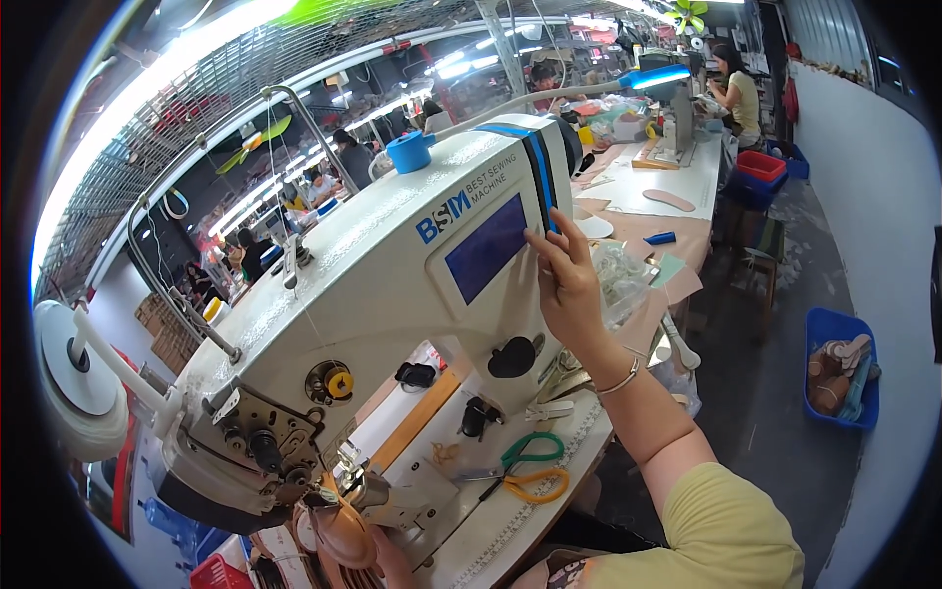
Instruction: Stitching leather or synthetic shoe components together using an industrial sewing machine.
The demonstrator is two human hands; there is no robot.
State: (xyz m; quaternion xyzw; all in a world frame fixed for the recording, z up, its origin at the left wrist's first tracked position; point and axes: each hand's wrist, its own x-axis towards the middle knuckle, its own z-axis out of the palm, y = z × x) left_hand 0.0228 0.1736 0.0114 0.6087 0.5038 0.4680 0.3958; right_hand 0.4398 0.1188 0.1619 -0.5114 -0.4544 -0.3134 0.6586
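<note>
**Right hand at the sewing machine's control panel, workpiece waiting under the needle**

The right hand (567, 285) is raised to the side of the white industrial sewing machine (392, 294), its fingers spread and extended, fingertips touching the edge of the head just beside the blue control screen (488, 247). It clasps nothing. A thin bangle (620, 378) circles the wrist. The left hand is hard to make out: something skin-coloured sits at the bottom edge near 7 o'clock, by the needle, but I cannot tell whether it is a hand or how it is closed.

By my reading, the work stands at a setting step: a brown leather piece (343, 535) lies at the presser foot, at 7 o'clock from the raised hand, and no sewing appears to be going on while the hand is on the panel. The stitching itself looks still to be done.

Counted outward from the hand: one control screen, one black knob (512, 357) below it at 6 o'clock, one pair of scissors (530, 471) with one green and one orange handle loop on the table (491, 535), one yellow bobbin (340, 383) on the machine's face, one blue cup-shaped holder (409, 151) on top at 11 o'clock, one white handwheel (74, 388) at the far left, at 9 o'clock. At 4 o'clock, one blue bin (836, 368) on the floor holds brown pieces. Several other people work at benches behind.
</note>
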